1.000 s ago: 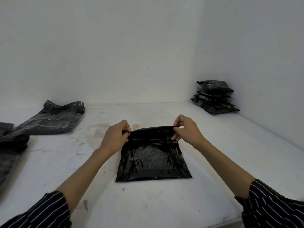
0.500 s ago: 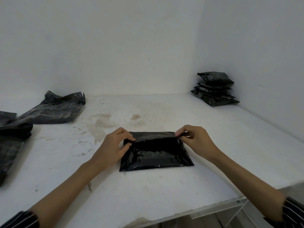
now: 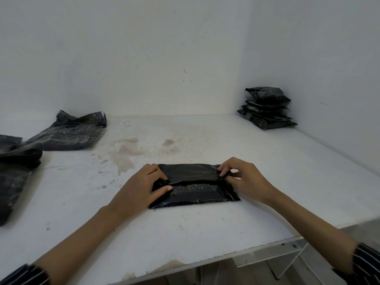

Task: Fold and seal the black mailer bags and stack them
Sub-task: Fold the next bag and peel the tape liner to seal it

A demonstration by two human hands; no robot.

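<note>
The black mailer bag (image 3: 195,188) lies at the center of the frame on the counter (image 3: 267,171), its long axis running left to right. The left hand (image 3: 141,186) and right hand (image 3: 240,177) each pinch 1 end of its folded flap; the finished stack (image 3: 266,108) waits at upper right, nearer the right hand.

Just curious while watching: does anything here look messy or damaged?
Yes. Brownish stains mark the white table beyond the mailer bag, and its front edge looks chipped. The corner stack sits unevenly.

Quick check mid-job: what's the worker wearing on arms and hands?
The left hand and right hand are bare: no gloves, rings or watch visible. The left sleeve and right sleeve are dark with thin white stripes.
</note>
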